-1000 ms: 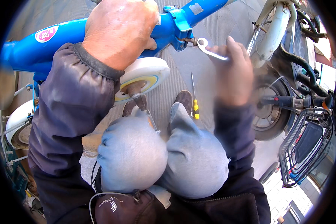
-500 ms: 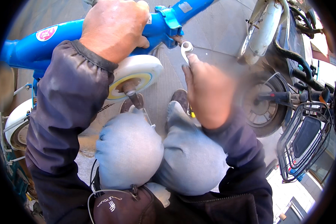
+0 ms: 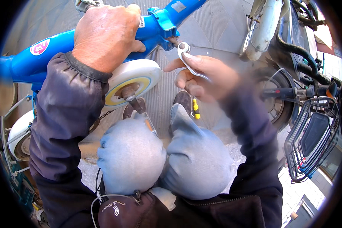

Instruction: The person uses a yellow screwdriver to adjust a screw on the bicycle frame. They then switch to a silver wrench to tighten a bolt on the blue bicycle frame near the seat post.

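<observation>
A blue bicycle frame crosses the upper left. My left hand is closed over its tube, thumb toward the clamp; its fingertips are hidden behind the tube. Right of it, a blue clamp collar has a bolt through it, with a curved silver quick-release lever on the bolt's end. My right hand, partly blurred, has its thumb on this lever, the index finger stretched left and the other fingers loosely curled. Below my left hand is a white chainwheel disc with a yellow ring, its crank pointing toward my knee.
A yellow-handled tool lies beside my right shoe. On the right stand a vehicle wheel, a black wire basket and a white-fendered bike part. A white wheel fender is at the left.
My right hand has turned and loosened its fingers around the lever, showing more of it. The bicycle frame and my left hand have shifted slightly left and down in view.
</observation>
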### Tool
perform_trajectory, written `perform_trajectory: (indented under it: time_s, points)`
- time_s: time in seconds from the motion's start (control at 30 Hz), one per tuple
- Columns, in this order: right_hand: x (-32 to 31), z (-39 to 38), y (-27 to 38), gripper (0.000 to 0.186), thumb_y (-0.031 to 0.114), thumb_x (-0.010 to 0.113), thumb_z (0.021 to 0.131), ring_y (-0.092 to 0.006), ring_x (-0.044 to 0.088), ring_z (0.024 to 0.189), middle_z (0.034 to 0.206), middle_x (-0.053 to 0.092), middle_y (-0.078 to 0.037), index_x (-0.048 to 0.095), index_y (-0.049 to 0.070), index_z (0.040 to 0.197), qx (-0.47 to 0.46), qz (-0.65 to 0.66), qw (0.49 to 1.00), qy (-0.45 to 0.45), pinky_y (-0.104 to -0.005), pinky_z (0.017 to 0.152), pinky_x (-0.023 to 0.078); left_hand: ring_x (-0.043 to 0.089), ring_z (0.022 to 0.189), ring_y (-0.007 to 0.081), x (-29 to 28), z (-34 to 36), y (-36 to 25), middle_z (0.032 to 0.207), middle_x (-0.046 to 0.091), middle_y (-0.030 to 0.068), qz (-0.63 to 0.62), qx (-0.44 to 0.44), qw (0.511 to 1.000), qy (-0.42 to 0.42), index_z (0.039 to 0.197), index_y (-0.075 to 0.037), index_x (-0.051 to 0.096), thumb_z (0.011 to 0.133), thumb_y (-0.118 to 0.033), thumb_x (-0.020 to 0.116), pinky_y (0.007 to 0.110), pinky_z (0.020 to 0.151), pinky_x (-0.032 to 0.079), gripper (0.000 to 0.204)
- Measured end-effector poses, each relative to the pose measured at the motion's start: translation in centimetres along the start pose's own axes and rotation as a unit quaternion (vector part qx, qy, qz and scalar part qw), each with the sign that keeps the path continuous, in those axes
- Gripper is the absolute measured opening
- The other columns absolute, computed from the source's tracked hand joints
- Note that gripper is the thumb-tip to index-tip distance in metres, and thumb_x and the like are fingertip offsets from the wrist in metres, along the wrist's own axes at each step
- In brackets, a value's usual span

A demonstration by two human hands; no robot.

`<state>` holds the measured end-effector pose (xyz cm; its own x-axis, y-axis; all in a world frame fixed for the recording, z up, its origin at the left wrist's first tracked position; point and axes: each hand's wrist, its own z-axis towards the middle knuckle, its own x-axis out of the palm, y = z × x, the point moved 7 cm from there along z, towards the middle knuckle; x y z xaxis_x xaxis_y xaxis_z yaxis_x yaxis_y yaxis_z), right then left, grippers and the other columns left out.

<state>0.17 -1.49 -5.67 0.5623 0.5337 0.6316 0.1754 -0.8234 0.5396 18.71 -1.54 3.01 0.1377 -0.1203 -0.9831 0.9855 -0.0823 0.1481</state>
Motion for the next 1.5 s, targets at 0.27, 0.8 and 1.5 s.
perform_trajectory:
  time_s: [0.27, 0.8, 1.5]
  points:
    - [-0.3, 0.7, 0.2, 0.026, 0.029, 0.056, 0.105, -0.0030, 0.042, 0.042, 0.067, 0.055, -0.001, 0.058, 0.006, 0.094, 0.073, 0.004, 0.996, -0.058, -0.0174, 0.033, 0.029, 0.071, 0.069, 0.0305, 0.1, -0.2, 0.0, 0.074, 0.069, 0.0140, -0.001, 0.011, 1.000, -0.011, 0.088, -0.008, 0.060, 0.068, -0.038, 0.089, 0.038, 0.061, 0.057, 0.047]
    - [-0.3, -1.6, 4.1, 0.039, 0.030, 0.059, 0.102, -0.0157, 0.070, 0.067, 0.085, 0.071, -0.013, 0.061, -0.006, 0.118, 0.019, -0.203, 0.964, -0.170, -0.0277, 0.046, 0.057, 0.072, 0.065, 0.0301, -0.1, -0.3, 0.2, 0.069, 0.068, 0.0156, -0.035, 0.019, 0.999, -0.033, 0.088, -0.007, 0.063, 0.067, -0.034, 0.089, 0.035, 0.060, 0.058, 0.043]
    - [1.1, -2.7, 0.9, 0.035, 0.035, 0.056, 0.104, -0.0054, 0.043, 0.048, 0.072, 0.058, 0.000, 0.060, 0.000, 0.107, -0.047, 0.178, 0.981, -0.059, -0.0207, 0.043, 0.037, 0.070, 0.068, 0.0274, -2.6, -0.7, 0.0, 0.067, 0.066, 0.0096, -0.076, -0.018, 0.996, 0.046, 0.081, -0.007, 0.063, 0.072, -0.027, 0.081, 0.038, 0.063, 0.054, 0.029]
